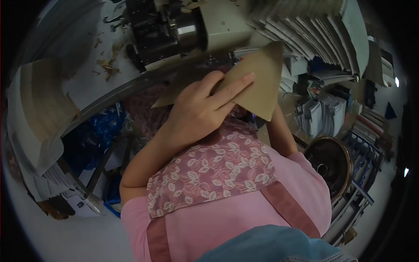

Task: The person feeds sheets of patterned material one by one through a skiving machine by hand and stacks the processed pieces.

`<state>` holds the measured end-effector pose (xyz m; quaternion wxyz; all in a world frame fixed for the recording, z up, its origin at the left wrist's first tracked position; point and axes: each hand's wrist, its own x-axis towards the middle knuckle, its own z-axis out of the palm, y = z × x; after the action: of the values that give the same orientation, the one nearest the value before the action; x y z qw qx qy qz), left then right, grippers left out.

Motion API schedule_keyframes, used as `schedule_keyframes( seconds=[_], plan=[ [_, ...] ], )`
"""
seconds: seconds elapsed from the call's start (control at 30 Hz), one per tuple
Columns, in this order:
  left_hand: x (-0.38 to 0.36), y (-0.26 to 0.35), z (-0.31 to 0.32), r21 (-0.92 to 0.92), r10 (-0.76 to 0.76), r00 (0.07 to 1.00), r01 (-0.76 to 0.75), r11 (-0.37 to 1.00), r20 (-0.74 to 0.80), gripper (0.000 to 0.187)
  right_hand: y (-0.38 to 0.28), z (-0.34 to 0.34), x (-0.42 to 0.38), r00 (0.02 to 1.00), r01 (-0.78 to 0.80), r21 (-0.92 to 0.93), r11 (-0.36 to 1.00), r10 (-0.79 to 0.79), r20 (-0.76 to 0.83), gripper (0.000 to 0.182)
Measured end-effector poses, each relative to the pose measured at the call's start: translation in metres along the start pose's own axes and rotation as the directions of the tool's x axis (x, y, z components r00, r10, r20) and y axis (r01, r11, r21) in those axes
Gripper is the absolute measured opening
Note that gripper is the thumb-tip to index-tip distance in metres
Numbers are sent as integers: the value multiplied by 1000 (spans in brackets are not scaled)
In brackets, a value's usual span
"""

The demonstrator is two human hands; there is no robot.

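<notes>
Left edge: thick, curved stack of brown and pale paper sheets (38, 94), mid-left of the frame.
Crumpled film: glossy blue plastic (96, 139), lower and further right.
Scraps: small, curled brown shavings (109, 67) on the pale worktop (80, 65), upper left.
Machine: dark metal body with a shiny black cylinder (150, 35), upper centre.
Left hand: bare, fingers spread, two stretched (200, 105) across the sheet's face; thumb pressure cannot be told.
Sheet: stiff, flat brown card with a pointed corner (266, 85), tilted, right of centre. Judged best kept flat by broad finger contact, corner uncreased, fingertips clear of the machine.
Right hand: hidden behind the card; its hold cannot be told. Bare right forearm (281, 135) shows below.
Upper right: fanned stack of grey-white paper (305, 26).
Fan: round, dark wire-grille unit (329, 168), right, lower half.
</notes>
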<state>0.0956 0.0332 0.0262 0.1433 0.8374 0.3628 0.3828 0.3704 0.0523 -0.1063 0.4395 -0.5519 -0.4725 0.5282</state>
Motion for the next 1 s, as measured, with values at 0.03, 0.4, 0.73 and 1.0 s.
schedule_keyframes(
  seconds=[0.03, 0.4, 0.73, 1.0],
  plan=[
    [-4, -1, 1, 53, 60, 998, -59, 997, -22, 17, 3, 7, 0, 1000, 0, 35, 999, 1, -15, 48],
    [-42, -30, -168, 337, -72, 846, 287, 897, -528, 29, -298, -36, -11, 471, 691, -398, 604, -793, -386, 23],
    [-152, -231, -382, 575, -441, 556, 812, 104, -705, 39, -327, -110, 178, 832, 410, -578, 706, -549, -81, 23],
    [-203, -281, -387, 434, -581, 352, 901, -2, -734, 61, -308, -117, 193, 798, 395, -724, 566, -602, -36, 26]
  ],
)
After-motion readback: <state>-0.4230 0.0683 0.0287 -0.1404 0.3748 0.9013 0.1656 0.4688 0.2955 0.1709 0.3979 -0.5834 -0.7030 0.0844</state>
